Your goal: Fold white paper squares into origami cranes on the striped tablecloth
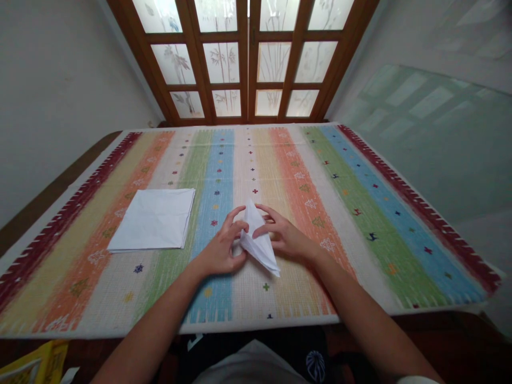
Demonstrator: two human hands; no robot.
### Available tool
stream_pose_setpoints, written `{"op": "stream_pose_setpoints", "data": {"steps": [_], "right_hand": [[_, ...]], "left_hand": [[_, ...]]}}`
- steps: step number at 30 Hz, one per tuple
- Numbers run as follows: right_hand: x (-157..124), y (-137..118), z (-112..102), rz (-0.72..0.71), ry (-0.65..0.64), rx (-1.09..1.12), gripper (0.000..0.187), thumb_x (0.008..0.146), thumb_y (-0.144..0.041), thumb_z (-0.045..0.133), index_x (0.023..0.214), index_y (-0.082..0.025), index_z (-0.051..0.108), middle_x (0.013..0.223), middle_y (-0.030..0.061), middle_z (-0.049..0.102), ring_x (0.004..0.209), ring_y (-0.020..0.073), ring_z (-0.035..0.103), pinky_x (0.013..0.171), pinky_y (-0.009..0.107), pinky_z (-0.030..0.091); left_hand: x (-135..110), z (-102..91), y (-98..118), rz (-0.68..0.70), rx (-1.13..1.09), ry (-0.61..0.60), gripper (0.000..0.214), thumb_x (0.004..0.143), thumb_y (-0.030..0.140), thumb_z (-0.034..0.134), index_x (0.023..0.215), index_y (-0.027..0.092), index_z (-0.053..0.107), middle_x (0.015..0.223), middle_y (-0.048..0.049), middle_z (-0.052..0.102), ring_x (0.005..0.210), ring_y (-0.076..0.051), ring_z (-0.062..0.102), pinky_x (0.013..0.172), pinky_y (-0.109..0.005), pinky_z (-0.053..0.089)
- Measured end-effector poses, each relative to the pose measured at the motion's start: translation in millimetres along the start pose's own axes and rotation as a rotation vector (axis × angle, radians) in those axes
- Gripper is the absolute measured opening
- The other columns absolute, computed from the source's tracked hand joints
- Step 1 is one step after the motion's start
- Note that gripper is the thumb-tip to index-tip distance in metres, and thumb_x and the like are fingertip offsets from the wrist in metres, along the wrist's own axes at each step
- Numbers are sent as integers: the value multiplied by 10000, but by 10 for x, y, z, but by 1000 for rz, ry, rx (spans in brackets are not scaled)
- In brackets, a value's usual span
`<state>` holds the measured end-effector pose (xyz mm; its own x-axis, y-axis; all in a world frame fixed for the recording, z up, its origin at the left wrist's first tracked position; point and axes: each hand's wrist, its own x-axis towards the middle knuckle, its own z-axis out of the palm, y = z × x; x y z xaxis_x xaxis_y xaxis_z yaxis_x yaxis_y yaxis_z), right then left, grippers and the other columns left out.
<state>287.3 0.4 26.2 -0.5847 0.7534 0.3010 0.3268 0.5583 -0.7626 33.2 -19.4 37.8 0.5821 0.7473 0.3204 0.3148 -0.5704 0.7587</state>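
Observation:
Between my two hands is a folded sheet of white paper (pixel 259 242), narrow and pointed at its far tip, with layered edges at its near end. My left hand (pixel 229 240) grips its left side, thumb low and fingers curled at the upper edge. From the right, my right hand (pixel 286 234) pinches the paper with its fingers bent over the face and side. Some fingertips are hidden behind the paper. Left of my hands, a stack of white paper sheets (pixel 154 218) lies flat on the striped tablecloth (pixel 224 298).
The tablecloth covers a table by a wall on each side. A glass panel (pixel 436 144) leans at the right wall. Wooden doors with glass panes (pixel 248 58) stand beyond the far edge. A yellow package (pixel 36 365) sits below the table's near left corner.

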Motion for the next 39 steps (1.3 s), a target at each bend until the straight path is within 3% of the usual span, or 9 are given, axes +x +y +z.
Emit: {"op": "stream_pose_setpoints", "data": {"steps": [4, 8, 13, 18, 21, 25, 31, 36, 39], "right_hand": [[-13, -11, -17, 17, -84, 8, 155, 930, -174, 778, 1035, -270, 838, 1507, 117, 572, 1179, 237, 676, 1055, 440, 553], [-24, -81, -65, 23, -138, -8, 119, 939, -204, 747, 1026, -249, 813, 1195, 93, 680, 1038, 222, 700, 932, 356, 571], [-28, -151, -117, -55, -135, -36, 163, 895, -138, 705, 1021, -231, 751, 1243, 100, 672, 1108, 240, 684, 971, 370, 558], [-31, -186, -113, -192, -109, -124, 184, 856, -111, 679, 1009, -209, 708, 1232, 127, 688, 1087, 249, 676, 954, 378, 567], [-36, -234, -105, -231, -99, -163, 166, 860, -124, 665, 996, -214, 692, 1237, 127, 693, 1097, 250, 670, 957, 376, 568], [-45, -269, -105, -248, -95, -199, 159, 860, -125, 638, 989, -202, 690, 1212, 143, 700, 1069, 255, 675, 919, 376, 576], [-60, -223, -135, -255, -71, -243, 148, 848, -147, 634, 974, -194, 693, 1181, 157, 707, 1029, 268, 683, 871, 387, 582], [-77, -197, -224, -236, -22, -237, 125, 844, -137, 630, 937, -194, 691, 1138, 148, 713, 1023, 264, 686, 876, 380, 573], [-80, -180, -249, -232, -16, -225, 135, 831, -127, 638, 931, -201, 691, 1114, 132, 712, 1011, 253, 685, 875, 371, 568]], "left_hand": [[-5, -68, 9, 45, 124, -50, 473, 779, 79, 695, 1204, 238, 562, 1749, -153, 206, 1493, -371, 490, 1188, -561, 507], [-7, -143, 37, 114, 272, -47, 486, 795, 183, 792, 1255, 248, 650, 1780, -127, 110, 1447, -383, 484, 1163, -560, 505], [8, -192, 133, 189, 400, -136, 323, 887, 261, 758, 1207, 255, 723, 1565, -137, 517, 1194, -290, 633, 1007, -432, 571], [4, -183, 203, 255, 459, -264, 214, 892, 108, 598, 1063, 195, 692, 1195, -62, 771, 923, -187, 745, 752, -279, 559], [-14, -167, 224, 248, 522, -327, 295, 862, 108, 591, 1128, 192, 688, 1204, -59, 793, 891, -196, 766, 671, -281, 535], [-32, -151, 230, 245, 521, -370, 434, 824, 130, 626, 1248, 206, 686, 1297, -67, 783, 964, -221, 783, 711, -293, 545], [-23, -178, 220, 222, 500, -349, 215, 857, 287, 699, 1046, 195, 744, 1174, -63, 818, 858, -238, 775, 719, -329, 534], [-28, -208, 194, 204, 410, -304, 337, 911, 376, 723, 1205, 214, 757, 1165, -64, 803, 932, -240, 766, 795, -332, 543], [-29, -211, 177, 159, 379, -302, 312, 909, 392, 740, 1177, 237, 784, 1161, -69, 781, 949, -240, 754, 823, -336, 548]]}}
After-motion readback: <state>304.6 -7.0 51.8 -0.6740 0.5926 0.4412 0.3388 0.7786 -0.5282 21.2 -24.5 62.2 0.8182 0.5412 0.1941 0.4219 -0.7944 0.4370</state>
